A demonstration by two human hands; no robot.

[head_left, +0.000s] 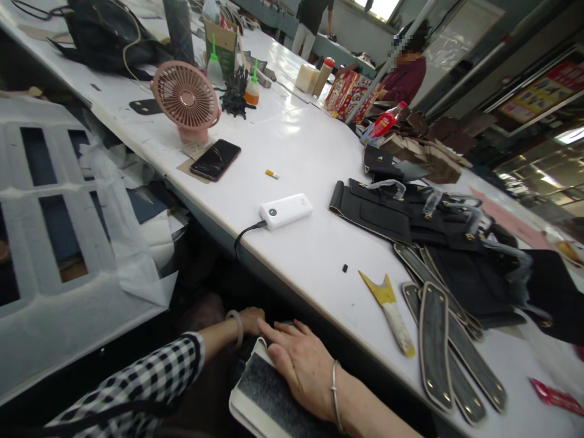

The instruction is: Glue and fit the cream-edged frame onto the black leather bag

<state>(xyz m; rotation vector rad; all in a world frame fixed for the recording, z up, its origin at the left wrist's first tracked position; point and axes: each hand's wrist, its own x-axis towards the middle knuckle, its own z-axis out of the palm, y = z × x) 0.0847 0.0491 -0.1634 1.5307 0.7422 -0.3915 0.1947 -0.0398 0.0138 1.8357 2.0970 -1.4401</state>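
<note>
My right hand (305, 366), with a metal bangle at its wrist, lies over a dark grey panel with a cream edge (255, 389) in front of the table. Its fingers are stretched out across the far end of that panel. Just left of it, my left hand (252, 320) is held low beside the panel's far corner, a pale bangle on its wrist. The left fingers are mostly hidden, and whether they hold anything does not show. On the table nearby, a white power bank (286, 211) has a black cable (246, 233) plugged in.
A yellow-and-white forked tool (387, 310), grey straps (435, 347) and black leather pieces (410, 210) lie to the right. Farther back are a phone (216, 159), a pink fan (186, 100) and glue bottles (252, 90). Two people (408, 73) are beyond. White-covered racking (86, 243) stands left.
</note>
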